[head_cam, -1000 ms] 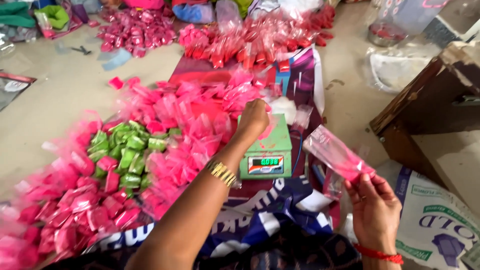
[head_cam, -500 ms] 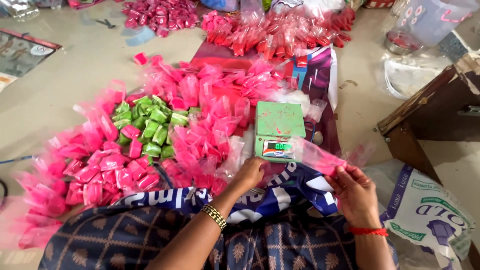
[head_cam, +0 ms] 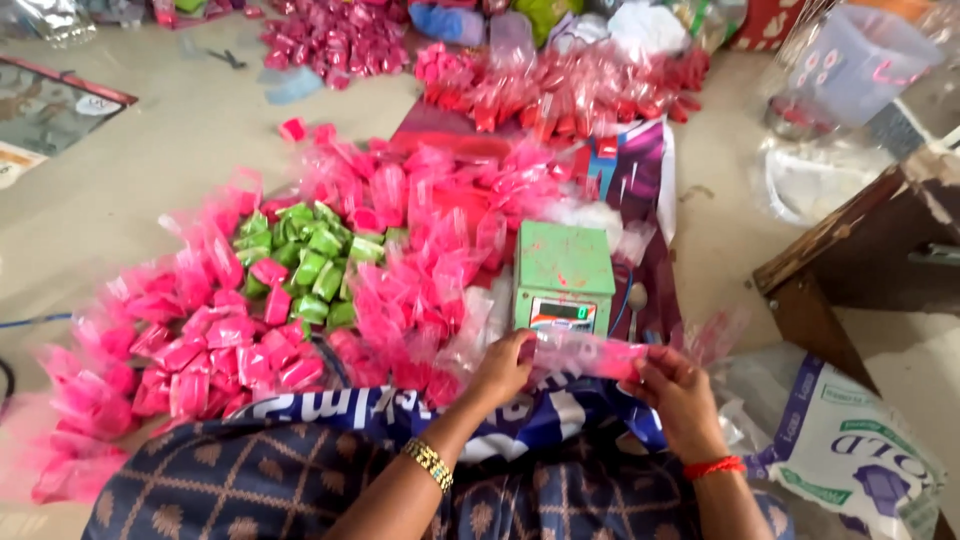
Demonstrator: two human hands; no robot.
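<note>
Bare floor (head_cam: 130, 190) lies free at the far left; a wooden stool (head_cam: 860, 260) crowds the right. Both hands pinch a clear packet of pink powder (head_cam: 585, 352) just in front of the green scale (head_cam: 563, 275), left hand (head_cam: 503, 368) gripping one end, right hand (head_cam: 680, 392) the other. Half a second ago the packet sat slightly higher, partly over the scale's display. Pink packets (head_cam: 230, 330) heap beside it, left.

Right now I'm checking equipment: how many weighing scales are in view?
1. The green scale sits on the floor just beyond the left hand and right hand, which hold a pink pouch. Others may be hidden under the pouches.
</note>
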